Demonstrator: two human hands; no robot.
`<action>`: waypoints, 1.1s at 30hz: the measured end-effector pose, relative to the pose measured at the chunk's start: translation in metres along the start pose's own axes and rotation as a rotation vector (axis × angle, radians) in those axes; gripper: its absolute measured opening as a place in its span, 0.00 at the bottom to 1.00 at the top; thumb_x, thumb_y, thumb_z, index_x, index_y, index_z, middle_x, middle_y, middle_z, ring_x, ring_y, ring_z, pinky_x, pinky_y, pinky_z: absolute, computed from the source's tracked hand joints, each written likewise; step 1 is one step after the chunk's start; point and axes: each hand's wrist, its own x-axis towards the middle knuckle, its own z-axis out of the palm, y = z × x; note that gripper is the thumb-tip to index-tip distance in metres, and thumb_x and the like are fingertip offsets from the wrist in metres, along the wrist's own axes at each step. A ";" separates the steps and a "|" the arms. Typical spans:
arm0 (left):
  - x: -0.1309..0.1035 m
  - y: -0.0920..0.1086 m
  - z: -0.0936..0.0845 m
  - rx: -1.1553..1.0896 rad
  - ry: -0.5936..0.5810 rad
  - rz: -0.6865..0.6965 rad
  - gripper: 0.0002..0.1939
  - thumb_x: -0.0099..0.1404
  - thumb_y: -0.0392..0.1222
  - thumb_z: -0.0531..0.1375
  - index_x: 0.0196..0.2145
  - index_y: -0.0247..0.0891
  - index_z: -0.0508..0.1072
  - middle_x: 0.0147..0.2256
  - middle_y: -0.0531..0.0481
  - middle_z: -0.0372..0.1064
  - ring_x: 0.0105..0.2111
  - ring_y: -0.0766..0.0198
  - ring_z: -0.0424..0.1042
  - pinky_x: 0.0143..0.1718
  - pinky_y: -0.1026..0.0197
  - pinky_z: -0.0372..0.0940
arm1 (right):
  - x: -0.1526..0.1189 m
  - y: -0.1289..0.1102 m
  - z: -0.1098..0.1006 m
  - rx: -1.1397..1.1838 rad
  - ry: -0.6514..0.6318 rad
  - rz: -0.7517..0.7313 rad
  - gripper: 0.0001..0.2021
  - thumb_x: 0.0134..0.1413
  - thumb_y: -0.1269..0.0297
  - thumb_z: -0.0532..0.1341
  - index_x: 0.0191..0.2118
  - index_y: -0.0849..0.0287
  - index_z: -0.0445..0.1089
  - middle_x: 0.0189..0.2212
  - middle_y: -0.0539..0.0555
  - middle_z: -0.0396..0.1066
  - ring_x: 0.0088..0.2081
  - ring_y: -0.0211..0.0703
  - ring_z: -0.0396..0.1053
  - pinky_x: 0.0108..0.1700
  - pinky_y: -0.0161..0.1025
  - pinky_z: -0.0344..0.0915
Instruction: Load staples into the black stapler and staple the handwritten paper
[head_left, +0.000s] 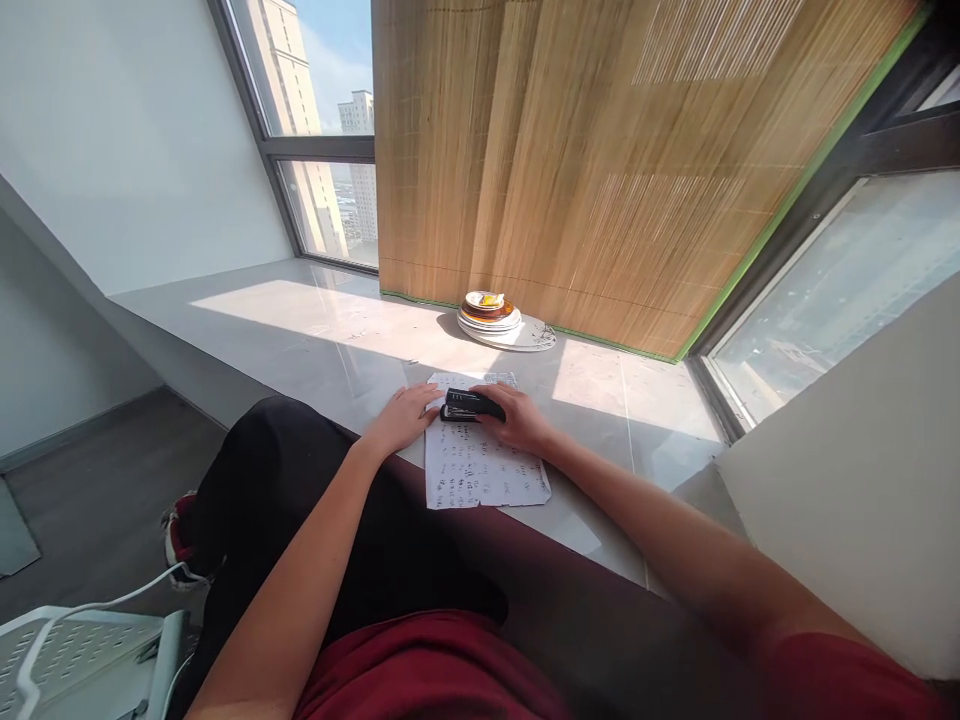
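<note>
A tall bamboo blind (570, 170) hangs behind a sunlit window ledge (330, 355). Stacked plates (489, 320) sit near the blind. Closer in, a handwritten paper (480, 475) lies on the ledge. The left hand (403, 415) rests with fingers extended at the paper's left edge; the right hand (517, 418) pinches a black stapler (460, 403) over the paper's upper part.
</note>
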 end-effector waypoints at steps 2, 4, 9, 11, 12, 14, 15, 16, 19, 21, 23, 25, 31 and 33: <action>0.000 0.000 0.000 0.003 0.008 -0.015 0.22 0.77 0.44 0.51 0.64 0.44 0.73 0.71 0.42 0.58 0.71 0.47 0.58 0.72 0.39 0.49 | 0.002 0.003 0.000 0.023 0.038 -0.023 0.21 0.63 0.65 0.66 0.60 0.54 0.70 0.51 0.59 0.77 0.51 0.55 0.73 0.54 0.51 0.70; 0.000 -0.001 0.001 0.011 0.019 -0.029 0.22 0.77 0.41 0.50 0.63 0.41 0.73 0.72 0.39 0.57 0.71 0.46 0.58 0.72 0.39 0.49 | 0.003 0.004 -0.002 0.046 0.107 -0.028 0.19 0.64 0.61 0.66 0.59 0.54 0.71 0.51 0.59 0.77 0.50 0.54 0.73 0.52 0.50 0.70; -0.001 -0.002 0.001 -0.057 0.043 -0.072 0.25 0.74 0.34 0.48 0.63 0.35 0.73 0.70 0.38 0.60 0.71 0.50 0.59 0.73 0.45 0.50 | 0.002 0.003 -0.012 0.075 0.427 0.113 0.20 0.73 0.55 0.55 0.30 0.56 0.75 0.28 0.55 0.71 0.33 0.46 0.68 0.39 0.44 0.66; -0.002 -0.003 0.001 -0.091 0.068 -0.115 0.25 0.73 0.34 0.50 0.63 0.35 0.73 0.71 0.39 0.58 0.71 0.50 0.58 0.73 0.47 0.53 | 0.000 0.004 -0.015 0.095 0.434 0.169 0.24 0.72 0.54 0.55 0.24 0.56 0.72 0.21 0.52 0.64 0.26 0.43 0.62 0.32 0.42 0.61; -0.002 -0.004 0.001 -0.100 0.082 -0.134 0.25 0.73 0.35 0.50 0.62 0.35 0.73 0.71 0.39 0.58 0.71 0.50 0.58 0.72 0.48 0.54 | -0.001 0.004 -0.016 0.110 0.429 0.182 0.24 0.71 0.53 0.55 0.23 0.56 0.71 0.19 0.51 0.62 0.24 0.41 0.60 0.30 0.42 0.58; -0.003 -0.006 0.001 -0.109 0.101 -0.150 0.24 0.72 0.34 0.50 0.61 0.35 0.73 0.71 0.39 0.58 0.71 0.51 0.58 0.72 0.49 0.55 | -0.002 0.004 -0.017 0.144 0.430 0.180 0.25 0.70 0.53 0.55 0.21 0.56 0.69 0.18 0.50 0.61 0.23 0.40 0.58 0.28 0.41 0.56; -0.003 -0.008 0.001 -0.114 0.107 -0.146 0.24 0.72 0.34 0.49 0.61 0.35 0.73 0.70 0.39 0.59 0.70 0.51 0.59 0.72 0.49 0.55 | -0.002 0.004 -0.016 0.157 0.436 0.174 0.25 0.70 0.53 0.55 0.20 0.56 0.68 0.19 0.51 0.61 0.23 0.40 0.58 0.28 0.41 0.55; -0.003 -0.009 0.002 -0.121 0.115 -0.139 0.24 0.72 0.34 0.49 0.61 0.35 0.73 0.70 0.39 0.60 0.70 0.52 0.60 0.72 0.49 0.56 | -0.002 0.004 -0.016 0.167 0.441 0.169 0.25 0.69 0.54 0.55 0.20 0.56 0.68 0.19 0.51 0.61 0.23 0.40 0.58 0.28 0.41 0.55; -0.003 -0.013 0.004 -0.142 0.138 -0.125 0.24 0.71 0.33 0.49 0.60 0.38 0.73 0.69 0.42 0.62 0.69 0.53 0.62 0.71 0.50 0.57 | -0.001 0.006 -0.014 0.196 0.391 0.198 0.25 0.68 0.54 0.55 0.18 0.56 0.64 0.18 0.50 0.59 0.22 0.39 0.56 0.28 0.40 0.53; -0.003 -0.015 0.005 -0.151 0.145 -0.116 0.26 0.68 0.30 0.50 0.60 0.38 0.73 0.67 0.43 0.63 0.68 0.53 0.63 0.71 0.51 0.58 | 0.000 0.010 -0.012 0.214 0.319 0.245 0.25 0.66 0.55 0.56 0.17 0.56 0.60 0.16 0.47 0.54 0.21 0.37 0.52 0.27 0.39 0.51; -0.003 -0.015 0.005 -0.155 0.147 -0.109 0.27 0.66 0.28 0.50 0.60 0.38 0.73 0.66 0.42 0.64 0.68 0.54 0.64 0.71 0.51 0.58 | 0.001 0.013 -0.011 0.223 0.263 0.283 0.25 0.65 0.56 0.56 0.16 0.55 0.56 0.15 0.46 0.51 0.20 0.35 0.50 0.27 0.39 0.49; -0.003 -0.014 0.004 -0.155 0.148 -0.112 0.28 0.66 0.27 0.49 0.60 0.38 0.73 0.66 0.43 0.65 0.67 0.54 0.64 0.71 0.52 0.58 | 0.003 0.015 -0.011 0.224 0.238 0.299 0.24 0.64 0.58 0.56 0.17 0.55 0.53 0.15 0.46 0.51 0.21 0.35 0.50 0.27 0.38 0.49; -0.004 -0.009 0.000 -0.160 0.132 -0.123 0.29 0.66 0.27 0.48 0.61 0.38 0.70 0.65 0.43 0.66 0.67 0.55 0.65 0.70 0.51 0.58 | 0.008 0.012 -0.012 0.256 0.215 0.363 0.22 0.62 0.60 0.56 0.18 0.55 0.52 0.15 0.45 0.52 0.22 0.35 0.50 0.27 0.37 0.49; -0.005 -0.008 0.000 -0.165 0.131 -0.125 0.29 0.66 0.27 0.48 0.61 0.39 0.70 0.65 0.43 0.66 0.66 0.54 0.65 0.70 0.50 0.59 | 0.008 0.013 -0.011 0.263 0.212 0.378 0.21 0.62 0.60 0.57 0.18 0.55 0.53 0.15 0.45 0.52 0.22 0.35 0.51 0.27 0.37 0.49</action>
